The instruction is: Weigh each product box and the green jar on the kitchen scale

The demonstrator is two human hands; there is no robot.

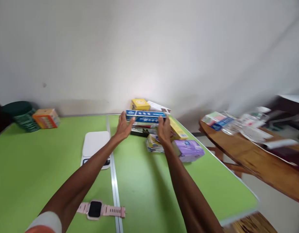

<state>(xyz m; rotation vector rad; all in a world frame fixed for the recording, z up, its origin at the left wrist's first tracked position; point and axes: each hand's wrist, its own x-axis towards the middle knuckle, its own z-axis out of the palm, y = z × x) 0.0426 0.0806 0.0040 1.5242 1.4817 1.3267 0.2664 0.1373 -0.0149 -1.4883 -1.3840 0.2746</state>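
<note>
A long blue-and-white box (145,116) spans the gap between my two hands at the back of the green table. My left hand (123,125) grips its left end, thumb toward me. At the other end, my right hand (164,128) has its fingers closed round the box. Just below and behind it lie a black box (140,131) and other thin cartons. A small yellow box (140,104) stands behind, against the wall. Nearest my right wrist are a yellow-and-white carton (154,144), a long yellow box (178,129) and a purple pack (189,149).
A white kitchen scale (96,144) lies left of the metal seam. Close to me is a pink-strapped smartwatch (95,209). A dark green lidded container (23,115) and an orange box (46,118) stand back left. A cluttered wooden table (232,153) is at right.
</note>
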